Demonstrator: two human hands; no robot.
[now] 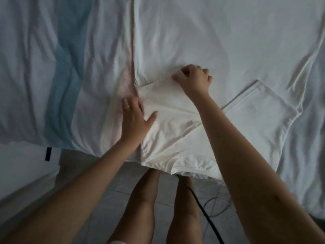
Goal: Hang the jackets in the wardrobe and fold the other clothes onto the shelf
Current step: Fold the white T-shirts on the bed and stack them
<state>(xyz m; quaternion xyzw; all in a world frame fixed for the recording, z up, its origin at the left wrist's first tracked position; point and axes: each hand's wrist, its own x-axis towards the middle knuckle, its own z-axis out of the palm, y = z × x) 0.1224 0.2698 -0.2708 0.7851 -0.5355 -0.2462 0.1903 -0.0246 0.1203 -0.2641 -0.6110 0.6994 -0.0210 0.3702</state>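
Bare legs (144, 205) are seen lowest in the view, standing on a grey tiled floor (109, 199), and a black cable (202, 205) is trailed across the tiles beside the right leg. Just beyond them the near edge of a bed (246, 41) is reached, and a white garment (172, 131) is spread there, its hem hanging slightly over that edge. A short sleeve (260, 110) is laid out flat to the right of the garment's body, while the left side has been folded in over the middle.

On the garment's left edge the left hand (134, 118) is laid flat; its grip is spread, the fingers straight and the thumb splayed onto the cloth, though the fingertips are blurred. A ring (128, 106) is worn on one finger.

Farther off, the right hand (195, 79) is placed at the far corner of the folded part; its grip is curled, and a small ridge of the white fabric is pinched between thumb and fingers.

Beyond the hands, creased white bedding is spread, and a pale blue stripe (68, 67) is shown on the cover at the left.
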